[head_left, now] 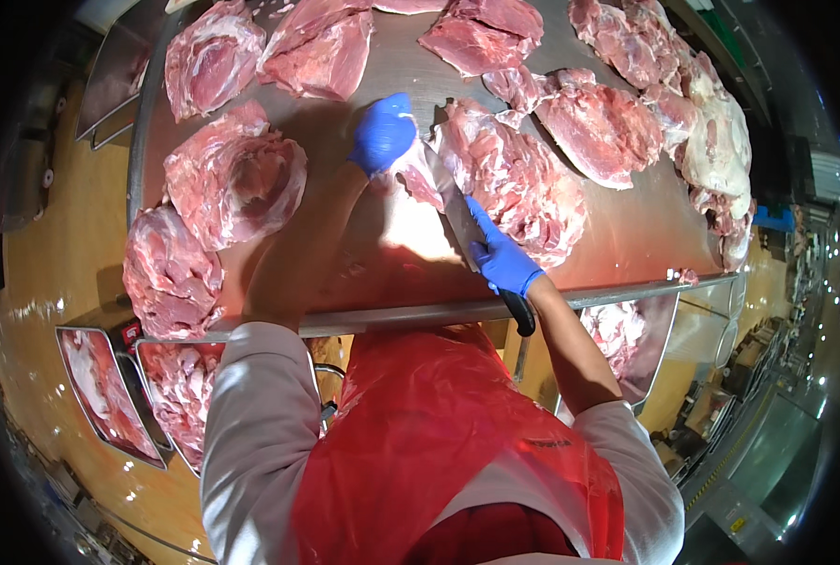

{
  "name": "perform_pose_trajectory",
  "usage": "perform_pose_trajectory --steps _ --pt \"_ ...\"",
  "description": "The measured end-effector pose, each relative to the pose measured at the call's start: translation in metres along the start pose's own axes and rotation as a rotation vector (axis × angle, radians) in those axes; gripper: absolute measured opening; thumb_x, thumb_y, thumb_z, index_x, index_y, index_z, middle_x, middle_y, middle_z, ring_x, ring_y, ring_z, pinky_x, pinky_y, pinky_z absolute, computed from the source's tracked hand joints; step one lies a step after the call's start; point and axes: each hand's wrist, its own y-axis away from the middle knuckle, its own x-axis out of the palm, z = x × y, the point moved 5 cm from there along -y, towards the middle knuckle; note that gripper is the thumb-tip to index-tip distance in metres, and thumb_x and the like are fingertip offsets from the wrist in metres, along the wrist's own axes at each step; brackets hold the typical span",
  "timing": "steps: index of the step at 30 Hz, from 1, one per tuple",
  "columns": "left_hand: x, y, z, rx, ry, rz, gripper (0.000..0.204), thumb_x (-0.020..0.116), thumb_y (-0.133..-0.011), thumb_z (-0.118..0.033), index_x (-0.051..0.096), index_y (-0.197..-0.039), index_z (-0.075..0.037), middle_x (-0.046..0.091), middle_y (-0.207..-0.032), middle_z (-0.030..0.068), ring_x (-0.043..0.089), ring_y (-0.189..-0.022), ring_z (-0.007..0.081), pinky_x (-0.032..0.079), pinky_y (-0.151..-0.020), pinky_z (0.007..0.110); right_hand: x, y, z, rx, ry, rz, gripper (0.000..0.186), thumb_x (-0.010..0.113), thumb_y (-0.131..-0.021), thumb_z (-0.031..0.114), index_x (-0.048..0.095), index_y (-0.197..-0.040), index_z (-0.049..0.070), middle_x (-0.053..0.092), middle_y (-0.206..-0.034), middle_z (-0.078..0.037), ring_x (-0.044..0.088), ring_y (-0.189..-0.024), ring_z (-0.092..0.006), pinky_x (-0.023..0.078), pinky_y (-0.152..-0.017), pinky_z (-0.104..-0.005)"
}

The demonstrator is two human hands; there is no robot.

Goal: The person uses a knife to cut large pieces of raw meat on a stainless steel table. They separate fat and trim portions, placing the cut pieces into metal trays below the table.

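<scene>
My left hand (385, 132), in a blue glove, is closed on a small pink and white piece of meat (414, 179) near the middle of the steel table. My right hand (504, 254), also gloved in blue, grips a long knife (459, 212) by its black handle, index finger stretched along the top. The blade points away from me and lies against the right side of that piece, beside a large heap of ragged meat (509, 184). The blade's tip is partly hidden by meat.
Several meat cuts (232, 179) line the left, back and right of the steel table (326, 245). Metal bins of meat (180, 386) stand below the front edge at left and right (646, 348). Another metal container (109, 75) is at far left, above a tan floor (43, 264).
</scene>
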Motion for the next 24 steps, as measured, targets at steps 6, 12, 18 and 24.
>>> perform_pose_trajectory --steps 6,12,18,24 --pt "0.023 -0.003 -0.072 0.397 -0.278 -0.011 0.005 0.061 -0.08 -0.003 0.056 -0.081 -0.002 0.055 -0.074 0.0119 0.057 -0.066 0.0236 0.048 -0.063 0.036 -0.023 -0.098 0.036 0.078 -0.042 -0.208 0.07 0.048 -0.095 0.018 0.014 -0.157 0.021 0.06 -0.102 -0.038 0.063 -0.093 -0.0494 0.048 -0.083 -0.0517" --pt "-0.029 0.005 -0.104 0.815 -0.703 -0.223 0.01 0.059 -0.075 -0.006 0.064 -0.083 -0.006 0.061 -0.084 0.0131 0.062 -0.073 0.0329 0.051 -0.065 0.044 -0.042 0.004 0.038 0.174 -0.257 0.464 0.074 0.04 -0.096 0.003 0.009 -0.159 0.027 0.062 -0.083 -0.008 0.053 -0.053 -0.0173 0.049 -0.05 -0.0298" --pt "0.021 0.007 -0.193 0.7 -0.716 -0.146 0.032 0.058 -0.076 -0.01 0.069 -0.106 -0.013 0.068 -0.086 0.0152 0.066 -0.081 0.0351 0.054 -0.072 0.045 0.026 -0.03 0.049 -0.274 -0.437 0.434 0.067 0.046 -0.097 0.009 0.018 -0.157 0.018 0.061 -0.088 -0.007 0.057 -0.068 -0.0145 0.049 -0.059 -0.0293" --pt "-0.013 -0.002 -0.227 0.284 -0.752 -0.002 0.018 0.051 -0.084 -0.01 0.066 -0.093 -0.003 0.063 -0.09 0.0186 0.06 -0.089 0.0386 0.049 -0.077 0.046 -0.01 0.099 0.0 -0.439 -0.198 0.341 0.078 0.057 -0.089 0.013 0.017 -0.156 0.008 0.056 -0.13 -0.018 0.057 -0.118 -0.0279 0.047 -0.097 -0.0375"
